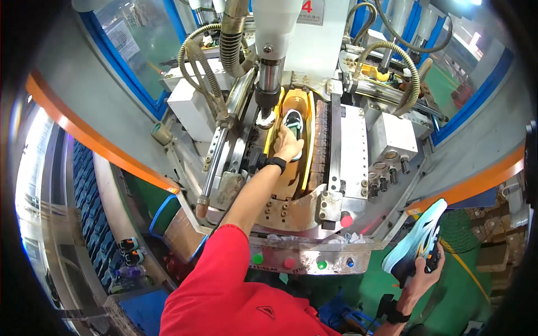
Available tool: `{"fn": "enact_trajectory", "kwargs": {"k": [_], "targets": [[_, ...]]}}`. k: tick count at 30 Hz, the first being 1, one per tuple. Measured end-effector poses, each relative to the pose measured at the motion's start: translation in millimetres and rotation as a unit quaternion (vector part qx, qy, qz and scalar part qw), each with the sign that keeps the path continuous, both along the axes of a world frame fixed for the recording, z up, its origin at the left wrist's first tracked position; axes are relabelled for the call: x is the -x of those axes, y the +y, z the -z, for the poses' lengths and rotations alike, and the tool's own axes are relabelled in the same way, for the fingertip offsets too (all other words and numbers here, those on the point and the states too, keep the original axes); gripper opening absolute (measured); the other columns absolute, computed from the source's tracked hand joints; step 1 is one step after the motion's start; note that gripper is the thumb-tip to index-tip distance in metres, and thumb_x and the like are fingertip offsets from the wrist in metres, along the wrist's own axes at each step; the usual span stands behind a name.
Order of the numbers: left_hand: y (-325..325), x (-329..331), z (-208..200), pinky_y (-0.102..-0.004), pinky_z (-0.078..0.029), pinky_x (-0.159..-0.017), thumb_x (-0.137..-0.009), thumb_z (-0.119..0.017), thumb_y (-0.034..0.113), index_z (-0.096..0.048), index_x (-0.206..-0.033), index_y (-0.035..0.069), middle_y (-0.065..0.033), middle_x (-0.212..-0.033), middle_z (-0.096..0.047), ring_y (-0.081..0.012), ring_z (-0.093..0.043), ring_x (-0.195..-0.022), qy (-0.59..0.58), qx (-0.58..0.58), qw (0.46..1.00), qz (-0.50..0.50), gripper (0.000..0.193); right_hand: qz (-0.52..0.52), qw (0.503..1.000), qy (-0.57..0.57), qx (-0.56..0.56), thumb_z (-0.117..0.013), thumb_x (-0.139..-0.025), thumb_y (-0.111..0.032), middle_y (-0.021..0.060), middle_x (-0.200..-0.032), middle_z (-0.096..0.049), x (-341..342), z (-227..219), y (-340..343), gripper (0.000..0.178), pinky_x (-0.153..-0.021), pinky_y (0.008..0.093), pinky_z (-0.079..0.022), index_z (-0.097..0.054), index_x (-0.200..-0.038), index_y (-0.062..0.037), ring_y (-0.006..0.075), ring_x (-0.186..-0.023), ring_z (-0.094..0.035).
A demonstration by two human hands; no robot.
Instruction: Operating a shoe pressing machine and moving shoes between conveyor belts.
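Note:
My left hand (pixel 288 144) reaches into the press's trough, its fingers closed on a dark shoe (pixel 292 119) with a white sole edge and green touches. The shoe lies lengthwise between yellow side pads (pixel 308 148), its one end pointing away from me. Part of it is hidden under my hand. Off to the right, outside the machine, my right hand (pixel 425 275) grips a second shoe (pixel 417 241) by its dark upper. This one is held tilted, with its pale blue and white sole side turned up.
A metal press column (pixel 270 78) stands over the trough. Buttons in several colours sit on the front panel (pixel 305 261). Orange-edged guards (pixel 106 143) curve along both sides. On the left runs a conveyor with a blue ridged belt (pixel 92 218), with shoes (pixel 130 251) beside it.

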State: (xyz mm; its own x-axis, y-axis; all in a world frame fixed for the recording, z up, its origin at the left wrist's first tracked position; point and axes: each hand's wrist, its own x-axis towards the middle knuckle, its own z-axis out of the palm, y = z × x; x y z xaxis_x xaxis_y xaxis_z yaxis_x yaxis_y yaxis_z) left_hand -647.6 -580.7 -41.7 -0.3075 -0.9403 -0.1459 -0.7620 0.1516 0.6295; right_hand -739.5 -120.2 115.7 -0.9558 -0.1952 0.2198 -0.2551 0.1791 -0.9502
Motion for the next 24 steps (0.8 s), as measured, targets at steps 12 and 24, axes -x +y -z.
{"fn": "enact_trajectory", "kwargs": {"k": [12,24], "targets": [[91,-151,-88,-0.0318,-0.056,-0.064,-0.083,-0.068,0.006,-0.061,-0.109,-0.003,-0.0077,-0.096,-0.068,-0.0162,-0.067,-0.077,0.498,-0.372,0.783,-0.011,0.028,-0.235,0.918,0.199,-0.251,-0.075,-0.072,-0.024,0.0178,-0.091,-0.066,82,-7,-279,0.048,-0.071,0.0319,-0.051,-0.06,-0.107,0.0058,0.0207,-0.081,-0.064],[269,-388,-165,-0.0342,-0.045,-0.101,-0.079,-0.066,-0.004,-0.045,-0.134,-0.007,-0.0125,-0.124,-0.06,-0.0211,-0.061,-0.112,0.54,-0.193,0.775,-0.267,0.059,-0.242,0.852,0.226,-0.406,-0.061,-0.08,-0.019,0.026,-0.094,-0.068,-37,168,-488,0.034,-0.079,0.0474,-0.054,-0.049,-0.104,0.0017,0.0413,-0.088,-0.068]]}}
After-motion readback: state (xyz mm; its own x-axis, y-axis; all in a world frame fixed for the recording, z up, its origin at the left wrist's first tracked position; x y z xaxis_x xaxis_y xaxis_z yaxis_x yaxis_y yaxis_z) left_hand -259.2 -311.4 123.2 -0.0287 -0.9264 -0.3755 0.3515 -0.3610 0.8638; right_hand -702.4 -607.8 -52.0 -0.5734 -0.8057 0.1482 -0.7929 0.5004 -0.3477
